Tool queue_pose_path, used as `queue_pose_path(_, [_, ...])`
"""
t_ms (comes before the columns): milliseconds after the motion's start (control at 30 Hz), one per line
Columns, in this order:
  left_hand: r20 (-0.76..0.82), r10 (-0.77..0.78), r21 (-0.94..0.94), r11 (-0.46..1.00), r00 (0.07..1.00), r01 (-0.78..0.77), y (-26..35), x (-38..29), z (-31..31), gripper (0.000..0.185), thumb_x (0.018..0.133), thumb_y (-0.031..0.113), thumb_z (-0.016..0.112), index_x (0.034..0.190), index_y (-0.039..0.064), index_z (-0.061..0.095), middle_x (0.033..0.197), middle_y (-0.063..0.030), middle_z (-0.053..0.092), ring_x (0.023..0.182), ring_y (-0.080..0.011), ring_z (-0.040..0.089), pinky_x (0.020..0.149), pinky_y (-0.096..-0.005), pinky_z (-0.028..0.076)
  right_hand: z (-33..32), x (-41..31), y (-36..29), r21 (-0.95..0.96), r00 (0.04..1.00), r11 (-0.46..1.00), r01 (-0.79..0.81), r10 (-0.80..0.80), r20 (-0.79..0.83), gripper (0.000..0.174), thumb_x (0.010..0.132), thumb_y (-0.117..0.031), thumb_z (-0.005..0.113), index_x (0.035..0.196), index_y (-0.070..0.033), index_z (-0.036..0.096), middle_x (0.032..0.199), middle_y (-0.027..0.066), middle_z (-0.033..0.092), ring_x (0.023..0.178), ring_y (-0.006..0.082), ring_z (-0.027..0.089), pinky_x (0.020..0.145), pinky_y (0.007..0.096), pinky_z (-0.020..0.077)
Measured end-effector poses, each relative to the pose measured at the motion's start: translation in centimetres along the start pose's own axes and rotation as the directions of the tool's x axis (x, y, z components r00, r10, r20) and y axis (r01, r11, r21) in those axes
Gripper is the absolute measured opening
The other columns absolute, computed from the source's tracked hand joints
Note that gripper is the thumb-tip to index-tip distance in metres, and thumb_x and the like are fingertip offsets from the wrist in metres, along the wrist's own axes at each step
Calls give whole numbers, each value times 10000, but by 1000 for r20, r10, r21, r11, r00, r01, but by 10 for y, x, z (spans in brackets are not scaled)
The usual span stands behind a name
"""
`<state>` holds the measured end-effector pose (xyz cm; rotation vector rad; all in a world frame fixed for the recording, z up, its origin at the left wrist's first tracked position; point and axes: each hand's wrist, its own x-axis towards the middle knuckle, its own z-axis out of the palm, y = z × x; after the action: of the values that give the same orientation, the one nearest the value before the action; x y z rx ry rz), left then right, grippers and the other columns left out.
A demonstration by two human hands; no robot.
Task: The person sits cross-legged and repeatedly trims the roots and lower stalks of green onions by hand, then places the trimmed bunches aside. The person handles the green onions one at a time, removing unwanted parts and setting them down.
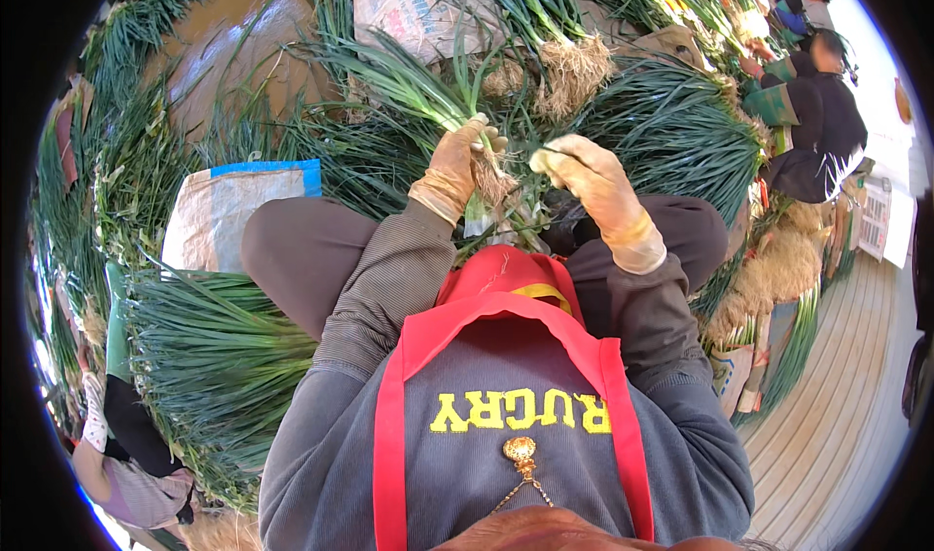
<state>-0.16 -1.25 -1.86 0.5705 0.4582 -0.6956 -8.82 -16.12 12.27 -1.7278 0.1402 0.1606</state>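
My left hand [450, 163], in a stained rubber glove, grips a small bunch of green onions [438, 99] near the white stems. Its leaves point up and to the left, and its pale roots [494, 174] hang towards my lap. To the right of the roots, my right hand [587, 182] is raised apart from the bunch, also gloved. Its fingers are curled together at the tips; whether anything thin is between them cannot be made out. Below the hands, between my bent legs, lie loose onion leaves and stems [511, 219] beside a red apron [503, 277].
Piles of green onions lie at the right [678, 128] and the left [219, 347]. A rooted bundle [573, 69] rests ahead by a printed woven sack [419, 11]. Another sack [230, 219] is beside my left knee. Other people sit at the far right [824, 113] and lower left [139, 478].
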Motion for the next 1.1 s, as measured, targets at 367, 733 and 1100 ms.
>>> queue_pose_path(367, [21,27,126,992,999,-29,-14,11,-15,168,894,241,533,841,83,557,701,-51,588,596,-188,582,544,-292,485,56,35,74,-856,988,517,23,-144,-61,352,767,-272,614,1044,-58,580,872,150,632,788,324,609,686,404,485])
queue_pose_path(733, [-58,106,59,993,993,-103,-13,0,-8,121,888,136,488,955,43,529,712,-87,583,654,-233,597,551,-345,500,27,-1,58,-717,999,696,-28,-5,-44,164,766,-189,532,852,-51,557,808,212,599,717,387,589,632,446,467])
queue_pose_path(1100, [301,112,-348,937,947,0,97,-118,40,271,821,0,533,1075,-61,462,759,-64,528,607,-130,511,620,-260,490,-83,-17,18,-468,882,884,-12,-211,-422,65,853,-77,543,813,-41,579,713,39,600,625,121,550,582,252,445])
